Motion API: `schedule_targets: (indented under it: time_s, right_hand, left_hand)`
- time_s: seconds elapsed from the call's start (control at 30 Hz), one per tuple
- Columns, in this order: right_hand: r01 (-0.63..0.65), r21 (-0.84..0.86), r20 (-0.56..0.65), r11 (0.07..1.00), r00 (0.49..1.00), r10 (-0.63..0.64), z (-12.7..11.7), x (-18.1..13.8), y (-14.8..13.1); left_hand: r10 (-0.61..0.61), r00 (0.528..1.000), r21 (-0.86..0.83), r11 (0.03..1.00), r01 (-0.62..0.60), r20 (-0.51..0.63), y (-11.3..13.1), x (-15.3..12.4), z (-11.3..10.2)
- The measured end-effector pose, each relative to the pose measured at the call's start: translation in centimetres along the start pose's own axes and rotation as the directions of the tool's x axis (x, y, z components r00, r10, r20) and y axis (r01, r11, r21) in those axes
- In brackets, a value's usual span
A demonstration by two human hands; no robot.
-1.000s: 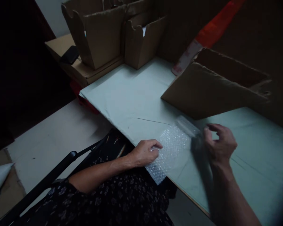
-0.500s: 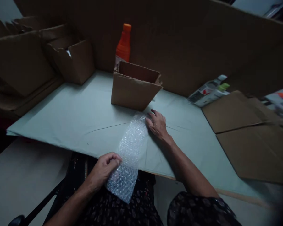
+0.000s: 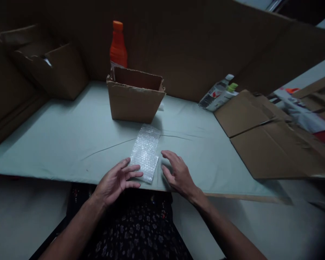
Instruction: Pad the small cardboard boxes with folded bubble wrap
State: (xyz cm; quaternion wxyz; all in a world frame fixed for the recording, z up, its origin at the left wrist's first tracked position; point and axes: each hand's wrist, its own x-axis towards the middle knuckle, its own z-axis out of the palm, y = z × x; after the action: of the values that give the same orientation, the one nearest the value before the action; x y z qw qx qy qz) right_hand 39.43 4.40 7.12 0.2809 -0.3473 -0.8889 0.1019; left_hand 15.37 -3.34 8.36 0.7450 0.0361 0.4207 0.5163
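A strip of bubble wrap [image 3: 145,146] lies on the pale green table cover [image 3: 73,133], its near end folded over and close to the table's front edge. My left hand [image 3: 119,181] is at the strip's near left corner, palm turned inward and fingers spread, gripping nothing. Whether its fingertips touch the wrap I cannot tell. To the right of the strip, my right hand [image 3: 177,172] hovers with its thumb and fingers apart, also holding nothing. Just beyond the far end of the wrap stands an open-topped cardboard box [image 3: 134,103].
Behind the box stands an orange bottle [image 3: 118,47]. More cardboard boxes [image 3: 62,74] are at the left. At right, a clear bottle [image 3: 216,90] and a green-capped bottle [image 3: 224,98] lean near a flattened carton [image 3: 273,144]. A tall cardboard wall [image 3: 184,47] closes the back.
The bubble wrap's near end, which hung over the table edge, is now folded onto the table. My left hand has let go of it. My right hand has drawn back from its far end.
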Motion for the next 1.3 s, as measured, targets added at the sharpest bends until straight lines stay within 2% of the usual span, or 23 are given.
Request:
schedule_targets:
  time_s: [0.07,0.1,0.17,0.23,0.27,0.33,0.4,0.43,0.47,0.53,0.63,0.7,0.77,0.8,0.87,0.97,1.03,1.07,1.13,1.23,1.3]
  right_hand:
    - [0.025,-0.018,-0.077,1.000,0.997,-0.026,0.5,-0.5,-1.1]
    - [0.055,-0.014,-0.065,0.998,0.996,-0.055,0.7,-0.8,-1.8]
    - [0.102,0.018,0.031,0.995,0.994,-0.103,1.4,-1.3,-2.9]
    - [0.117,0.028,0.139,0.993,0.983,-0.120,2.1,-1.5,-3.4]
    - [0.114,0.020,0.175,0.993,0.978,-0.116,2.5,-1.4,-3.4]
    - [0.112,0.006,0.199,0.994,0.974,-0.111,3.0,-1.2,-3.1]
    - [0.116,0.022,0.183,0.993,0.976,-0.118,3.4,-1.0,-2.6]
    - [0.120,0.042,0.171,0.992,0.977,-0.126,3.5,-0.9,-2.4]
    - [0.123,0.070,0.159,0.990,0.978,-0.133,3.6,-0.8,-2.3]
    - [0.117,0.145,0.145,0.983,0.980,-0.138,3.8,-0.8,-2.1]
    - [0.077,0.273,0.128,0.959,0.985,-0.116,3.8,-1.0,-2.0]
    - [0.036,0.311,0.118,0.950,0.990,-0.076,3.7,-1.2,-2.0]
    - [0.003,0.318,0.108,0.948,0.993,-0.039,3.6,-1.3,-1.9]
    - [-0.014,0.323,0.107,0.946,0.994,-0.021,3.5,-1.3,-1.9]
    - [-0.051,0.347,0.106,0.936,0.994,0.015,3.4,-1.3,-2.0]
    - [-0.108,0.365,0.089,0.925,0.993,0.081,3.3,-1.4,-2.2]
    - [-0.107,0.306,0.023,0.946,0.994,0.105,3.2,-1.4,-2.2]
    - [-0.090,0.254,-0.021,0.963,0.995,0.098,3.1,-1.5,-2.3]
    - [-0.029,0.136,-0.058,0.990,0.998,0.037,3.0,-1.4,-2.4]
    - [0.074,0.027,0.083,0.997,0.994,-0.076,2.7,-1.2,-2.5]
    - [0.096,0.005,0.169,0.995,0.981,-0.095,2.6,-0.9,-2.5]
  left_hand:
    - [0.025,1.000,0.046,0.999,-0.024,-0.018,-0.3,0.1,0.2]
    - [0.050,0.998,0.090,0.995,-0.048,-0.025,-0.5,0.0,0.1]
    - [0.136,0.990,0.249,0.961,-0.121,-0.041,-1.0,-0.4,-0.5]
    - [0.286,0.958,0.512,0.826,-0.236,-0.020,-1.3,-0.9,-1.4]
    - [0.384,0.923,0.653,0.690,-0.312,0.036,-1.4,-1.0,-1.9]
    - [0.536,0.804,0.840,0.286,-0.461,0.259,-1.4,-1.0,-2.9]
    - [0.535,0.670,0.834,-0.129,-0.537,0.514,-1.3,-0.6,-3.7]
    - [0.496,0.623,0.791,-0.284,-0.542,0.605,-1.2,-0.2,-4.0]
    - [0.454,0.593,0.747,-0.396,-0.534,0.665,-1.2,0.2,-4.2]
    - [0.397,0.558,0.679,-0.524,-0.514,0.729,-1.3,1.1,-4.6]
    - [0.397,0.516,0.646,-0.560,-0.520,0.759,-1.4,2.1,-5.0]
    - [0.422,0.506,0.659,-0.510,-0.553,0.752,-1.4,2.4,-5.0]
    - [0.446,0.520,0.683,-0.412,-0.603,0.728,-1.1,2.3,-4.8]
    - [0.450,0.547,0.703,-0.345,-0.622,0.706,-0.9,2.1,-4.6]
    - [0.438,0.639,0.759,-0.186,-0.624,0.632,-0.4,1.6,-4.0]
    - [0.394,0.792,0.855,0.027,-0.518,0.467,0.1,0.9,-3.1]
    - [0.410,0.833,0.892,0.092,-0.443,0.371,0.1,1.0,-2.7]
    - [0.433,0.832,0.904,0.083,-0.419,0.345,0.0,1.2,-2.6]
    - [0.497,0.794,0.918,-0.010,-0.397,0.349,-0.3,1.9,-2.6]
    - [0.555,0.694,0.883,-0.194,-0.428,0.459,-0.7,2.6,-2.8]
    - [0.544,0.625,0.822,-0.272,-0.500,0.560,-0.9,2.5,-2.9]
